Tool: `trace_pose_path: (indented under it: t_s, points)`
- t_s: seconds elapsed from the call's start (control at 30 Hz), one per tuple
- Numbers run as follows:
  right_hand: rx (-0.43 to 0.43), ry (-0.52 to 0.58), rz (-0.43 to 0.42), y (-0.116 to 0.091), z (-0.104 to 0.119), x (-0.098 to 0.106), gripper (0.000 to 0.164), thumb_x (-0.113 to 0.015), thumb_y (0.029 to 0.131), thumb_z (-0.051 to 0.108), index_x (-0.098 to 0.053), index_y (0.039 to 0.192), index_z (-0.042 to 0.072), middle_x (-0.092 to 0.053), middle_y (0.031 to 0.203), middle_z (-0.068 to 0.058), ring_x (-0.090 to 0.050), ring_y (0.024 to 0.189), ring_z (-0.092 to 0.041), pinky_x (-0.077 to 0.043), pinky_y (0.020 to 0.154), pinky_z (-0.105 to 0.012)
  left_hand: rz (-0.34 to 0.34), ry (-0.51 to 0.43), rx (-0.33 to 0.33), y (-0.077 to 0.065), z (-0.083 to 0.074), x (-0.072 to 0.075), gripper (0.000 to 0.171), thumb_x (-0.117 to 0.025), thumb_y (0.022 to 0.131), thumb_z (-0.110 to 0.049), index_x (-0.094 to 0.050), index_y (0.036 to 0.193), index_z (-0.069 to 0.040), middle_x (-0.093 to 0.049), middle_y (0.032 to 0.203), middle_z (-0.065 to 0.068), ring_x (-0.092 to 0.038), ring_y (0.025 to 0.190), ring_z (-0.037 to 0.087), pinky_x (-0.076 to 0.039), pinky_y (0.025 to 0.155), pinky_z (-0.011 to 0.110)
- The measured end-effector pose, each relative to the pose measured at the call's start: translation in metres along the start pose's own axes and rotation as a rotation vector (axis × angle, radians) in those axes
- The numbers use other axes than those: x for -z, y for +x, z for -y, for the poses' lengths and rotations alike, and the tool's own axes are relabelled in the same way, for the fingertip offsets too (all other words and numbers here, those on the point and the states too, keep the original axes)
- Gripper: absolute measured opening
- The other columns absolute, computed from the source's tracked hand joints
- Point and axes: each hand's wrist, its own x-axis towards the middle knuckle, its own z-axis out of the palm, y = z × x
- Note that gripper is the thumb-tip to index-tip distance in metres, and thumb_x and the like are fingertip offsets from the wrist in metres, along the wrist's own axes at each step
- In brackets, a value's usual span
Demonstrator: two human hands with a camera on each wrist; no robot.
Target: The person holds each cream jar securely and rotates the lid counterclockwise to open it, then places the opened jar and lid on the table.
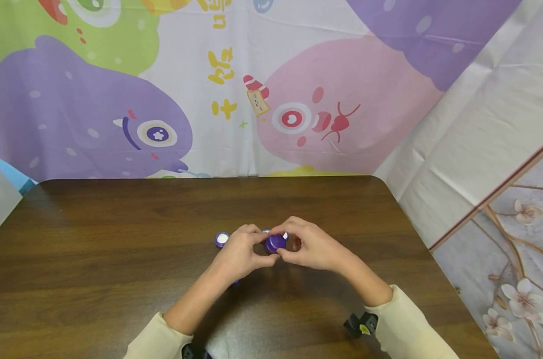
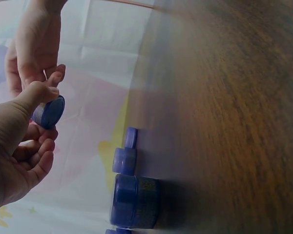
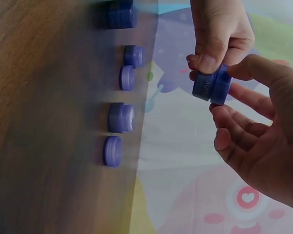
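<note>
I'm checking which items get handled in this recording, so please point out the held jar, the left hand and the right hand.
Held jar [image 3: 204,87]: right wrist view, on its lettered side.
Left hand [image 1: 242,252]: head view, on its back.
Right hand [image 1: 314,245]: head view, on its back.

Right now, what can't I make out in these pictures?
Head view: most of one glossy purple object, hidden by the left forearm.
Left wrist view: small, glossy purple pieces, cut off by the bottom edge.
Right wrist view: lettering on the held, round purple jar, too small and blurred to read fully.
</note>
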Motion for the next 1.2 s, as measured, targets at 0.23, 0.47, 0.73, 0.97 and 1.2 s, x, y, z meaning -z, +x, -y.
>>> trace_pose_path:
  t_s: [0.23, 0.47, 0.73, 0.97, 1.2]
  points:
    - [-0.032, 0.000, -0.015, -0.0005, 0.0014, 0.0000, 0.039, -0.071, 0.083, 0.025, -0.062, 0.118, 0.011, -0.058, 0.096, 0.000, -0.051, 0.068, -0.012, -0.044, 0.057, -0.018, 0.019, -0.014, 0.034, 0.0001, -0.0012, 0.0015, 0.038, -0.079, 0.071, -0.025, -0.072, 0.102, -0.005, -0.064, 0.083, 0.000, -0.054, 0.079, 0.013, -0.048, 0.067, 0.022]
    - [0.001, -0.011, -0.026, -0.0004, 0.0015, 0.0018, 0.031, -0.071, 0.082, 0.016, -0.065, 0.111, 0.011, -0.059, 0.095, 0.001, -0.052, 0.067, -0.012, -0.045, 0.057, -0.018, -0.003, -0.015, 0.000, -0.0001, -0.0014, 0.0014, 0.036, -0.079, 0.071, -0.026, -0.073, 0.101, -0.007, -0.064, 0.083, 0.000, -0.055, 0.079, 0.014, -0.048, 0.066, 0.021]
    - [-0.018, -0.017, -0.031, 0.0005, 0.0033, 0.0030, 0.037, -0.071, 0.083, 0.024, -0.063, 0.116, 0.010, -0.060, 0.097, -0.001, -0.051, 0.068, -0.009, -0.045, 0.057, -0.019, 0.008, -0.021, 0.009, 0.0002, -0.0005, 0.0017, 0.035, -0.079, 0.071, -0.025, -0.073, 0.099, -0.006, -0.064, 0.082, 0.000, -0.055, 0.079, 0.015, -0.048, 0.066, 0.021]
    - [-0.029, -0.039, -0.019, 0.0022, 0.0052, 0.0049, 0.031, -0.072, 0.082, 0.019, -0.065, 0.110, 0.009, -0.061, 0.093, -0.001, -0.052, 0.067, -0.012, -0.044, 0.057, -0.018, -0.001, -0.021, -0.010, 0.0001, 0.0001, 0.0026, 0.034, -0.079, 0.071, -0.025, -0.073, 0.099, -0.007, -0.064, 0.080, 0.001, -0.057, 0.078, 0.018, -0.047, 0.064, 0.021]
    - [-0.008, -0.011, 0.035, 0.0014, 0.0065, 0.0060, 0.038, -0.070, 0.084, 0.019, -0.062, 0.119, 0.009, -0.059, 0.107, -0.003, -0.056, 0.072, -0.020, -0.047, 0.060, -0.018, 0.002, -0.023, 0.001, -0.0014, -0.0016, 0.0030, 0.036, -0.079, 0.071, -0.025, -0.073, 0.100, -0.006, -0.065, 0.083, 0.001, -0.055, 0.078, 0.013, -0.049, 0.067, 0.021]
